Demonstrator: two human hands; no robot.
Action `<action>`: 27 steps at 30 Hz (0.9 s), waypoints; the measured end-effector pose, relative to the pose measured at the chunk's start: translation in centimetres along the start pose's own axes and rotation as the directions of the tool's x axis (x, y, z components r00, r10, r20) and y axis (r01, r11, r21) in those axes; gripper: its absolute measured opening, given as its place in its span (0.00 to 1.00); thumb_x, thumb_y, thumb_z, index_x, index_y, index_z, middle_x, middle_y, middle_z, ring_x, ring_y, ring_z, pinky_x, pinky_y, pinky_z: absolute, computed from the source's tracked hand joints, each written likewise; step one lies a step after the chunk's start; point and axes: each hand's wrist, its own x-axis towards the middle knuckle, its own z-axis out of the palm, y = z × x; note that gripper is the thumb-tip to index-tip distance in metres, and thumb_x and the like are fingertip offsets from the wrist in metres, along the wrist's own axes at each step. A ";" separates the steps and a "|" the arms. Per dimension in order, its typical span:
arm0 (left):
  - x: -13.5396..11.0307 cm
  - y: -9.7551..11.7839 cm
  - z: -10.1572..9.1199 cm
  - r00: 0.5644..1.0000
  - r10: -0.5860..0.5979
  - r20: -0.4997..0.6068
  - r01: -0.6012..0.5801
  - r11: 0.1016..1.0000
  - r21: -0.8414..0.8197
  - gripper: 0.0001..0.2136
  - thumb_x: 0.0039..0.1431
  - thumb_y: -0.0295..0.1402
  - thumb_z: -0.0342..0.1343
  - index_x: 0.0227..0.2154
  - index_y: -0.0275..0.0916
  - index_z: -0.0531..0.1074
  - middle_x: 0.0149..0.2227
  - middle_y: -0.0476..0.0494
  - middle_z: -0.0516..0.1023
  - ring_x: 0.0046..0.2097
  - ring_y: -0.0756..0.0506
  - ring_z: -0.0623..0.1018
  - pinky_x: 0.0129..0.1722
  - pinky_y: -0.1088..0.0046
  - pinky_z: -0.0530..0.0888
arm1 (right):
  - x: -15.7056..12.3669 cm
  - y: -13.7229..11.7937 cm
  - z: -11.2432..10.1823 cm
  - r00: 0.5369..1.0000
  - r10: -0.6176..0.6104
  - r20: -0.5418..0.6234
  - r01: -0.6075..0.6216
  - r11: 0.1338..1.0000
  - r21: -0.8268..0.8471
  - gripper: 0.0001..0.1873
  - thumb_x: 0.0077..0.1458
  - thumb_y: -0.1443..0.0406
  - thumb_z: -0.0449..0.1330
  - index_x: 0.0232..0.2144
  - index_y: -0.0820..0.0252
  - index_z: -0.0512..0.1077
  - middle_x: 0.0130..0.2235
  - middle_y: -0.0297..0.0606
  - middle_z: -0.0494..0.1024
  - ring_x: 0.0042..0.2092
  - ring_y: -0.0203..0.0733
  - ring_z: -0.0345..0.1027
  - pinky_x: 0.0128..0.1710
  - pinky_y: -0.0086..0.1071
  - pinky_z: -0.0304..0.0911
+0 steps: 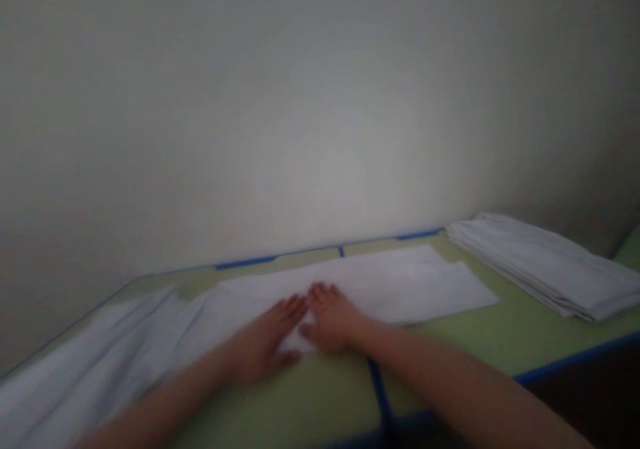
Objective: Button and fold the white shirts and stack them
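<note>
A long white cloth [395,279] lies across the table, flat and folded lengthwise toward the right and rumpled at its left end. My left hand [265,342] rests palm down on its near part, fingers stretched out and thumb spread toward the near edge. Beside it, my right hand [330,319] also presses flat on the cloth, with its fingers extended. The fingertips of the two hands are close together. Neither hand grips anything. The picture is dim and somewhat blurred.
A stack of folded white cloths [545,262] lies at the table's right end. The green table top [300,409] has blue edging [575,362] and a blue seam across it. A pale wall [320,116] rises directly behind the table.
</note>
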 end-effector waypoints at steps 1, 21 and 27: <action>-0.5 -0.3 0.0 1.000 -0.019 0.021 0.019 1.000 0.004 0.35 0.58 0.51 0.43 0.64 0.44 0.41 0.65 0.44 0.40 0.65 0.38 0.43 0.62 0.55 0.46 | -1.1 1.4 0.1 0.999 0.028 -0.022 -0.028 0.999 0.021 0.43 0.54 0.44 0.39 0.63 0.65 0.43 0.64 0.45 0.47 0.63 0.54 0.40 0.59 0.47 0.40; -13.5 -3.3 0.4 0.929 -0.358 0.091 0.356 0.934 0.041 0.33 0.60 0.52 0.37 0.63 0.39 0.42 0.65 0.41 0.39 0.65 0.40 0.44 0.62 0.61 0.49 | -22.7 24.6 -2.1 0.914 0.404 0.014 -0.400 0.909 -0.118 0.38 0.56 0.47 0.45 0.62 0.62 0.50 0.64 0.41 0.46 0.64 0.48 0.37 0.63 0.45 0.37; -17.1 -1.8 -0.9 0.875 -0.472 0.109 0.471 0.881 0.036 0.35 0.57 0.55 0.40 0.62 0.39 0.48 0.64 0.41 0.44 0.64 0.38 0.51 0.62 0.60 0.51 | -23.2 26.2 -2.2 0.913 0.405 0.048 -0.403 0.914 -0.051 0.37 0.55 0.48 0.47 0.62 0.57 0.50 0.64 0.39 0.45 0.64 0.49 0.36 0.63 0.46 0.34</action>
